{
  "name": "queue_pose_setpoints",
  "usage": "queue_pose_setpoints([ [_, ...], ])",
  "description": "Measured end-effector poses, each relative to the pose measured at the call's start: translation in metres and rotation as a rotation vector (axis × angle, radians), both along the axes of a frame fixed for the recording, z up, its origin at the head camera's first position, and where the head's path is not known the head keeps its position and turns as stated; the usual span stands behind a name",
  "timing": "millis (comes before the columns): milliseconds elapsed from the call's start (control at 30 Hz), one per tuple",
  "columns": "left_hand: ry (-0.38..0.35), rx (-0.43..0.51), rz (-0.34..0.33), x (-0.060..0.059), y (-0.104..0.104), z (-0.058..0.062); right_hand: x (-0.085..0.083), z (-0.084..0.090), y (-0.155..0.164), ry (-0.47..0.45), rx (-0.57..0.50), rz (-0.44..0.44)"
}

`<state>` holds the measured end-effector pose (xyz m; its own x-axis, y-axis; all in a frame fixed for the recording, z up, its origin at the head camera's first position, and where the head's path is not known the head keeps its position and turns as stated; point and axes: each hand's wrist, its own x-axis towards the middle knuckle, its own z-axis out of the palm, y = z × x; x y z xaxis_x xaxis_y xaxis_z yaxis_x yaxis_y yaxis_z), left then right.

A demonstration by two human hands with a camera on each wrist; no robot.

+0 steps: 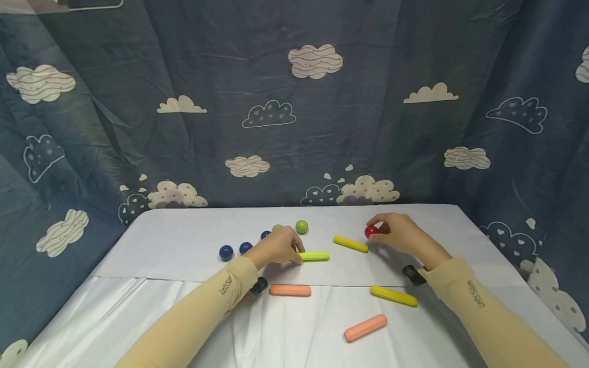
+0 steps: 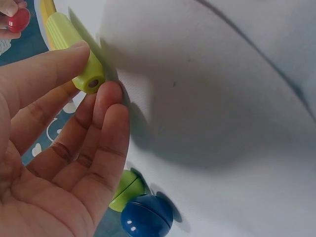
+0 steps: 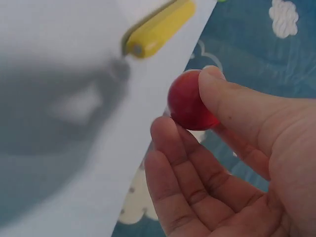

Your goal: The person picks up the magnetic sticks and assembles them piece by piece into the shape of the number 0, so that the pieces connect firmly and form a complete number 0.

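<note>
My left hand pinches one end of a lime-green ridged stick between thumb and fingers. In the left wrist view the stick's near end shows a small round hole, and the thumb lies along its side. My right hand holds a glossy red ball by thumb and fingertips. The right wrist view shows that ball gripped at its side, with the other fingers loosely bent below. Just left of the right hand lies a yellow stick.
Blue balls lie left of my left hand; green balls sit behind it, one partly hidden. Nearer me on the white cloth are an orange stick, another orange stick and a yellow stick. A cloud-patterned curtain hangs behind.
</note>
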<state>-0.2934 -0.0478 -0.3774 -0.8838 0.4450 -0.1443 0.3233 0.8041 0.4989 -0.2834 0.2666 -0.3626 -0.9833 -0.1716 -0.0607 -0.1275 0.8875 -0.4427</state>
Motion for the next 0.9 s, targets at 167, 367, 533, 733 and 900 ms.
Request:
queue_pose_setpoints([
  [167, 0.014, -0.011, -0.011, -0.002, 0.000, 0.000, 0.009, 0.003, -0.016, -0.029, -0.008, 0.041],
  [367, 0.026, -0.017, -0.018, -0.003, 0.001, 0.000, 0.019, 0.004, -0.038, -0.069, 0.005, 0.071],
  [533, 0.033, -0.014, -0.022, -0.004, 0.001, -0.001, 0.024, 0.001, -0.052, -0.098, 0.004, 0.072],
  [733, 0.063, -0.021, -0.039, -0.004, 0.002, -0.002, 0.024, -0.001, -0.060, -0.097, 0.010, 0.098],
  [900, 0.074, -0.019, -0.045, -0.004, 0.002, -0.001, 0.023, -0.004, -0.066, -0.096, 0.010, 0.118],
])
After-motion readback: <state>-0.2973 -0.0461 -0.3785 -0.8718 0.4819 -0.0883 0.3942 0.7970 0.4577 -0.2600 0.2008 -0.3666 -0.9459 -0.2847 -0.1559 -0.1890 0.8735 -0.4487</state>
